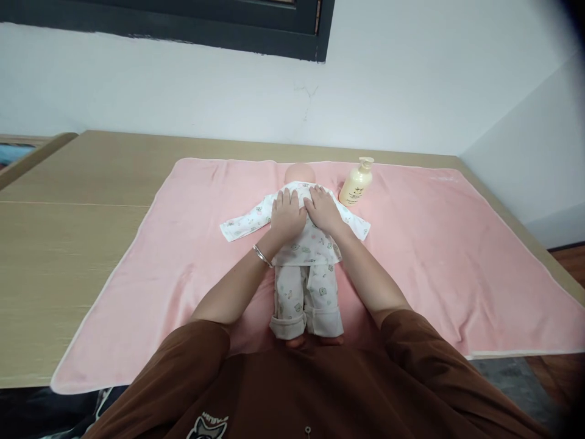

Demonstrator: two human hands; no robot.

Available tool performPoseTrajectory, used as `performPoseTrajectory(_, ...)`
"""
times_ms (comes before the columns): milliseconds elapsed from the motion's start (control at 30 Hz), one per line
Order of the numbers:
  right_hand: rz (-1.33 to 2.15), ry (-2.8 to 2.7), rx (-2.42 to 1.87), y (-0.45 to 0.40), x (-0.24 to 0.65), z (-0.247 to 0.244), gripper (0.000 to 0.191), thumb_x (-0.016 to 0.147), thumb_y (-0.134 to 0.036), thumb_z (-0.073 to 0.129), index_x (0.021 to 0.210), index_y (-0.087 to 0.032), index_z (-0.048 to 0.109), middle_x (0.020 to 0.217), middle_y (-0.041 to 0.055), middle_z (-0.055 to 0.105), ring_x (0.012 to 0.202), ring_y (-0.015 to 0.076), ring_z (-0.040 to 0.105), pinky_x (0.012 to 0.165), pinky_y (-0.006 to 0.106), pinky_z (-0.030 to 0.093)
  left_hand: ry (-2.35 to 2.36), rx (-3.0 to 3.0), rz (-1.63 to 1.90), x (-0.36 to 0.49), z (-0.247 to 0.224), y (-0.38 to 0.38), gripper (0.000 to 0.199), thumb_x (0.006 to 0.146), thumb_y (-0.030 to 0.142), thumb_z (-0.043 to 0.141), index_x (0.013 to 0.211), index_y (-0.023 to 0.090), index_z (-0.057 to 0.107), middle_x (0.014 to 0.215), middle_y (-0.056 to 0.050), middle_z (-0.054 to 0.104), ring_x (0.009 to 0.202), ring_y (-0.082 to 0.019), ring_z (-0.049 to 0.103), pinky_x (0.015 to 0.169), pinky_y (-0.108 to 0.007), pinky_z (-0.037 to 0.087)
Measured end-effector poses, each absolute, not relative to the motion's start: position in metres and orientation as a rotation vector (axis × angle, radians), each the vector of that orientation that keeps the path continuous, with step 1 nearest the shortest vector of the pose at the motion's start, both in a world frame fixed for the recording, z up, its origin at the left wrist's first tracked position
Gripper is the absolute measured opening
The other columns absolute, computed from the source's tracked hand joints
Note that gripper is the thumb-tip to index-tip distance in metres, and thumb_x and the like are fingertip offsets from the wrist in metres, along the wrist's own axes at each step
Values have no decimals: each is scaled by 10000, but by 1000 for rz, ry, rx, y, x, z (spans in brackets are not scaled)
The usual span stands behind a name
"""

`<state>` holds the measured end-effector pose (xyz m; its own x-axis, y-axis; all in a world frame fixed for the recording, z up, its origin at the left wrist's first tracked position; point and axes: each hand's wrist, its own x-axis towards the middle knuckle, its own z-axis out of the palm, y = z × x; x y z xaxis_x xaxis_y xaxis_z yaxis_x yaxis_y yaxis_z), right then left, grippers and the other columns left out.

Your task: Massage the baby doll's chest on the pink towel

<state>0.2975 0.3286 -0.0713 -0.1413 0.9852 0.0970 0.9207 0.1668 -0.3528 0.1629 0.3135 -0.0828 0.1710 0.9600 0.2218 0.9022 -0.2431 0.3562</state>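
A baby doll (300, 173) lies face down or with its face hidden, head toward the wall and feet toward me. It wears a white patterned long-sleeved top (307, 249) and matching trousers (289, 292) with rolled cuffs. My left hand (289, 214) rests flat on the left upper part of the top, fingers stretched toward the head. Opposite it, my right hand (322, 209) lies flat on the right upper part. The two thumbs meet or nearly meet in the middle. Both sleeves of the top spread out sideways.
Under the doll a pink blanket (425, 256) covers much of the wooden table (68, 262). A cream pump bottle (356, 184) stands on it, right of the doll's head. Behind the table rises a white wall (388, 91) with a dark window frame (228, 30).
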Motion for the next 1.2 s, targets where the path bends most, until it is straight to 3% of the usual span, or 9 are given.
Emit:
performPoseTrajectory(167,88,-2178,-1896,302,270,-69,584,1077,-276,310,1597,-15,365,1619,274,407,1529,409,359,1260,564,261,1750,2167,699,139,-90,351,495,1035,323,354,1456,139,536,1550,-161,553,1465,-291,490,1264,-539,331)
performPoseTrajectory(300,118,-2171,-1824,308,272,-73,565,1058,-233,331,1579,-29,402,1627,248,411,1540,381,352,1269,526,262,1800,2189,712,144,-89,346,489,1037,321,354,1437,124,554,1500,-172,594,1443,-319,502,1253,-554,334)
performPoseTrajectory(500,241,-2089,-1805,340,298,-74,547,1070,-360,346,1471,-27,515,1546,220,528,1472,339,452,1244,485,317,1840,2293,721,166,-85,306,557,1027,295,381,1534,78,458,1630,-204,443,1555,-398,343,1282,-591,262)
performPoseTrajectory(767,59,-2270,-1763,306,290,-68,552,1058,-241,289,1510,29,456,1570,250,492,1488,354,430,1249,483,294,1738,2312,756,155,-93,290,590,1001,285,416,1537,39,433,1657,-243,380,1572,-391,310,1282,-578,273)
performPoseTrajectory(900,-19,-2380,-1731,291,289,-60,524,1052,-220,315,1463,51,493,1499,281,551,1444,356,482,1232,440,317,1728,2298,800,152,-88,300,534,995,283,406,1465,50,506,1580,-219,497,1511,-339,415,1286,-513,294)
performPoseTrajectory(1033,6,-2367,-1765,294,286,-55,440,1048,-203,305,1320,-22,600,1372,251,646,1321,340,575,1141,426,417,1785,2267,780,154,-81,322,430,993,298,389,1306,118,623,1376,-181,662,1332,-328,572,1193,-503,408)
performPoseTrajectory(1200,137,-2234,-1837,316,288,-54,455,1072,-343,347,1292,-54,621,1345,226,662,1294,344,584,1098,433,448,1870,2138,686,152,-76,343,476,1023,367,360,1325,124,637,1352,-183,682,1297,-341,600,1163,-507,429)
